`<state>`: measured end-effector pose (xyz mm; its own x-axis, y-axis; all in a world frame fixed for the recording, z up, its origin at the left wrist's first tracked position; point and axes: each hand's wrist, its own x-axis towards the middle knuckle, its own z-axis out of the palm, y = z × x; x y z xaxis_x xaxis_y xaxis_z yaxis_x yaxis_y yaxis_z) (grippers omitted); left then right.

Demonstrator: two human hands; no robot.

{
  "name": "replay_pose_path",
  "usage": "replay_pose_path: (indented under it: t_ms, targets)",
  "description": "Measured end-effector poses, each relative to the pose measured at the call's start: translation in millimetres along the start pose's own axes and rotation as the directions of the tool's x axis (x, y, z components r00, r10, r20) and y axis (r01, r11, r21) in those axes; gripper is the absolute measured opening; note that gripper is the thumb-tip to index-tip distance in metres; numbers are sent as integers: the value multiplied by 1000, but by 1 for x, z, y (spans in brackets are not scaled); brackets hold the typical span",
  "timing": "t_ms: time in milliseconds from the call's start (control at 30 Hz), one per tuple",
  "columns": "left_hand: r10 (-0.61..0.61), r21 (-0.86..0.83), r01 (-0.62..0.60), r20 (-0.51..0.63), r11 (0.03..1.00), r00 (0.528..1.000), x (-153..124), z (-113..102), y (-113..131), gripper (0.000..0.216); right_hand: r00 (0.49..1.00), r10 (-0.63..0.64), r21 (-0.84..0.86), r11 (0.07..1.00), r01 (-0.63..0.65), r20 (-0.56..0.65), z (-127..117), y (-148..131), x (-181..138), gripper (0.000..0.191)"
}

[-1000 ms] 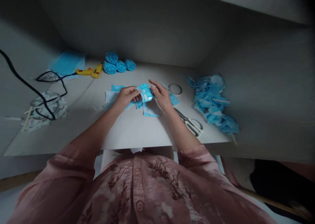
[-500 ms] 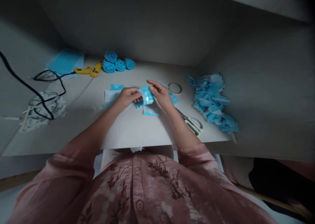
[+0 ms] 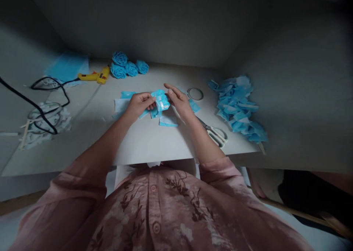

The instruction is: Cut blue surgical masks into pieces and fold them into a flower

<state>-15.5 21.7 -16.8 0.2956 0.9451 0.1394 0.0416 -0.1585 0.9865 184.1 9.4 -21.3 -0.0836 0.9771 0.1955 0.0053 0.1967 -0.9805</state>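
Note:
A small folded piece of light-blue fabric [image 3: 160, 100] with shiny white patches is held up over the middle of the table. My left hand [image 3: 140, 104] pinches its left edge between thumb and fingers. At the right edge, my right hand [image 3: 178, 101] has its thumb and lower fingers against the piece, while the index finger stretches out past it. Under both hands lie loose blue and white fabric pieces [image 3: 168, 121], partly covered. Scissors [image 3: 216, 135] with pale handles rest beside my right forearm, their blades partly hidden.
Several blue fabric roses [image 3: 131, 69] sit at the back, beside a yellow glue gun [image 3: 95, 76] with a black cord. Blue sheets [image 3: 67, 67] lie back left, a white scrap heap [image 3: 45, 122] left. A wire coil [image 3: 195, 94] and crumpled blue fabric strips [image 3: 238, 109] are to the right.
The view has shifted slightly, so the table's things sit a little higher and further left. My hands keep the blue piece between them; its tilt has changed a little.

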Motion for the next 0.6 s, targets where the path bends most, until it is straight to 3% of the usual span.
replay_pose_path:
  t_ms: [167,400,600]
  targets:
    - [0,-38,-3,-68,999,998,1,-1,0,27,997,-23,26,999,21,71,1,1,0,66]
    - [-95,-177,96,17,980,995,-1,0,0,42,995,-95,27,995,94,21,1,15,9,62]
    - [-73,-60,75,37,995,997,-2,2,3,26,994,-107,42,993,106,8,4,13,5,57]
